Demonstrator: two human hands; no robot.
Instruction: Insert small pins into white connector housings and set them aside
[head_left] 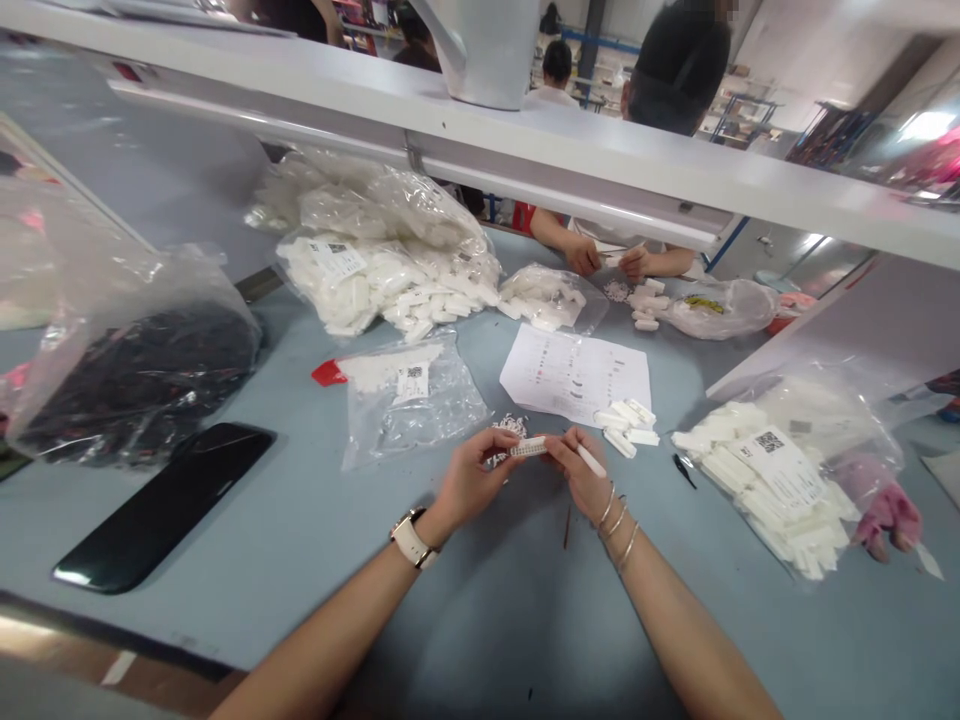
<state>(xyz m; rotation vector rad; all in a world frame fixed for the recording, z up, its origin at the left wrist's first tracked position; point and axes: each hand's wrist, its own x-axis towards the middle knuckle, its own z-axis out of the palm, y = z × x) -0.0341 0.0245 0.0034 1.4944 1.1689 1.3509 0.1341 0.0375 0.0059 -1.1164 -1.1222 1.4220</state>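
Observation:
Over the middle of the table, my left hand (476,475) pinches a small white plastic connector-like piece (529,447) with rows of dark openings along its side. My right hand (581,470) is closed, thumb and fingertips at the other end of that piece. A second, smooth white plastic strip (591,460) sticks out from the fingers of my right hand. Just behind my left fingertips lies a small heap of tiny white parts (511,425), partly covered by the hand. To the right, several loose white plastic pieces (628,425) rest on the corner of a printed sheet (574,365).
Bags of white parts (390,260) stand at the back, another bag (780,470) at right. A flat bag (412,390), a black glossy object (165,510) and a bag of dark parts (142,370) lie left. Across the table, a person's hands (607,258) work below a shelf (525,150).

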